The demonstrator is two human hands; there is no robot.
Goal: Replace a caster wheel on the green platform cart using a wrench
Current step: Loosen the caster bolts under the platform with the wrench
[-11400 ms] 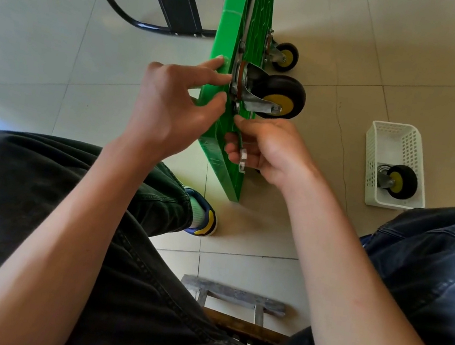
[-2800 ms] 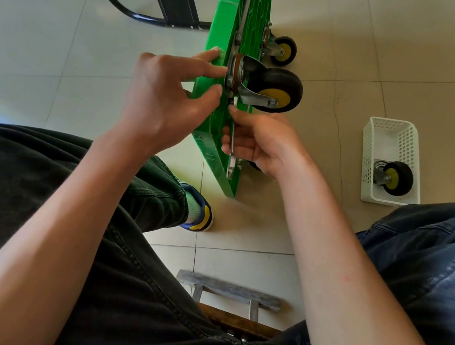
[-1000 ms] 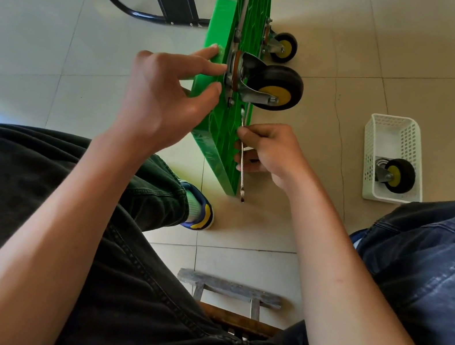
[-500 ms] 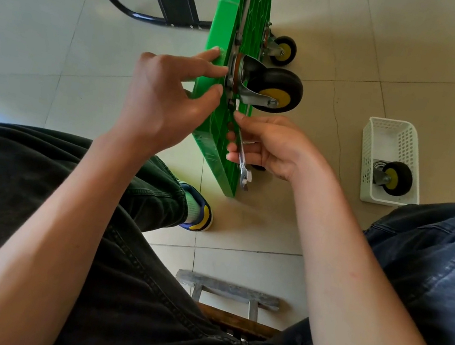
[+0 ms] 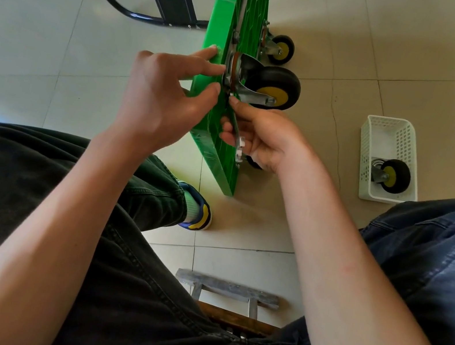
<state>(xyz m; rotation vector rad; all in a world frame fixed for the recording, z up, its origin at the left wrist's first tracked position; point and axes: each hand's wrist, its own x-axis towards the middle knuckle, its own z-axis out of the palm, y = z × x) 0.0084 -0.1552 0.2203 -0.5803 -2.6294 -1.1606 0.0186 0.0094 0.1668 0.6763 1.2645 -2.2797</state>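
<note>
Lower frame: your knees and a low stool (image 5: 230, 290) under you; stay seated square so both forearms reach level.

Centre frame: your right hand (image 5: 260, 135) grips the wrench (image 5: 237, 136), fingers curled round the shaft, forefinger stretched up toward the head; the head sits at the base of the caster wheel (image 5: 274, 88), whether it is fully seated on the fastener cannot be told; feel for full seating before you pull, a half-caught head will likely round the flats; take short swings, the deck leaves little room.

Your left hand (image 5: 161, 90) is spread, holding nothing closed; fingertips and thumb press the edge of the green platform cart (image 5: 247, 17) just beside the caster plate; keep that brace firm, the cart stands on its side and may tip or slide under wrench load; keep the thumb out of the wrench's path.

Right of frame: a white basket (image 5: 368, 142) on the floor holds a second caster (image 5: 394, 176), well apart from the cart; which wheel is the replacement cannot be told.

Upper frame: a further fitted caster (image 5: 282, 49) and the cart's black handle (image 5: 156, 18) lying on the tiles.
</note>
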